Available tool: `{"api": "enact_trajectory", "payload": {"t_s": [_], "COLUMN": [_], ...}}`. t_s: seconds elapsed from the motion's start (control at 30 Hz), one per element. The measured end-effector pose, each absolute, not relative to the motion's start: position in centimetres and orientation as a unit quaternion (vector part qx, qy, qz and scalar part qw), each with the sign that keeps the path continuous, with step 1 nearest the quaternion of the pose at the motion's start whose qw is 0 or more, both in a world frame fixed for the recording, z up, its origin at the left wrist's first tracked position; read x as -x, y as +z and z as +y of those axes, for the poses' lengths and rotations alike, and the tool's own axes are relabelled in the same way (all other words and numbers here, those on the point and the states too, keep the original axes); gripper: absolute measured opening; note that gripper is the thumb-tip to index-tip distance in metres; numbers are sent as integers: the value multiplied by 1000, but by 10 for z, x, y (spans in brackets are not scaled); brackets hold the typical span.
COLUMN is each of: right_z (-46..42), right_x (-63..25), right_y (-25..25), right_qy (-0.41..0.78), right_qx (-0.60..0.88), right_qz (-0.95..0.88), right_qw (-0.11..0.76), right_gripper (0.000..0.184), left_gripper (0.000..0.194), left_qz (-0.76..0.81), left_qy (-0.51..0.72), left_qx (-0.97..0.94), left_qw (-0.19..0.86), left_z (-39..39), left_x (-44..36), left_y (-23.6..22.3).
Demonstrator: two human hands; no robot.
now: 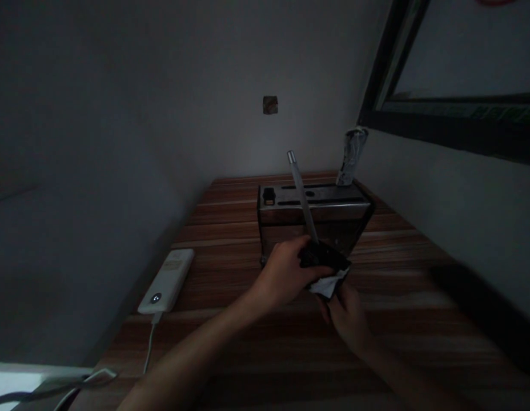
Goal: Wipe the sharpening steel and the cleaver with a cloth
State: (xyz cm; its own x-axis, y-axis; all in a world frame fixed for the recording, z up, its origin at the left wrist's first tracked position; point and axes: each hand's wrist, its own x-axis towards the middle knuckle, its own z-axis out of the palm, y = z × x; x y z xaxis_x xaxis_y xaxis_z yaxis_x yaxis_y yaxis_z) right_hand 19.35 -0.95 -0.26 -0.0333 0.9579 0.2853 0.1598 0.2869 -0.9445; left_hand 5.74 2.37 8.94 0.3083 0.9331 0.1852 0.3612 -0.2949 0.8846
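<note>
My left hand wraps round a small dark piece, perhaps a pouch or wrapping, with its thumb across the front. White material like paper or cloth shows at its lower side. Out of the top rises a slim pale rod with a silvery end, tilted to the left; its lower end is hidden. From below, my right hand holds the bottom of the dark piece, fingers closed and partly hidden. Just behind stands a metal-topped box with slots in its top.
A white power bank with a plugged-in cable lies on the left of the wood-grain table. A wrapped, upright item is at the box's far right corner. A long dark object lies at the right.
</note>
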Motion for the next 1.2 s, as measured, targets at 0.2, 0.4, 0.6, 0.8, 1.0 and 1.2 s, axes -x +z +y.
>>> {"api": "enact_trajectory", "payload": {"t_s": [0.2,0.4,0.6,0.8,1.0,1.2], "right_z": [-12,-13,-14,-15,-16,-16], "right_x": [-190,-192,-193,-193,-192,-191], "right_y": [7,1,-3,-4,2,6], "right_qy": [370,395,410,387,339,322], "right_qx": [444,437,429,434,448,437], "right_qz": [-625,-650,-659,-677,-708,-725], "right_qw": [524,479,463,451,429,424], "right_gripper": [42,38,36,36,39,37], "left_gripper": [23,25,23,27,27,22], "left_qz": [440,438,416,419,420,404], "left_qy": [403,460,534,601,675,715], "left_qx": [-685,-646,-626,-579,-521,-501], "left_qw": [419,423,387,357,310,272], "left_z": [25,26,28,32,32,33], "left_x": [-48,-32,-11,8,25,32], "left_y": [105,126,141,148,155,157]}}
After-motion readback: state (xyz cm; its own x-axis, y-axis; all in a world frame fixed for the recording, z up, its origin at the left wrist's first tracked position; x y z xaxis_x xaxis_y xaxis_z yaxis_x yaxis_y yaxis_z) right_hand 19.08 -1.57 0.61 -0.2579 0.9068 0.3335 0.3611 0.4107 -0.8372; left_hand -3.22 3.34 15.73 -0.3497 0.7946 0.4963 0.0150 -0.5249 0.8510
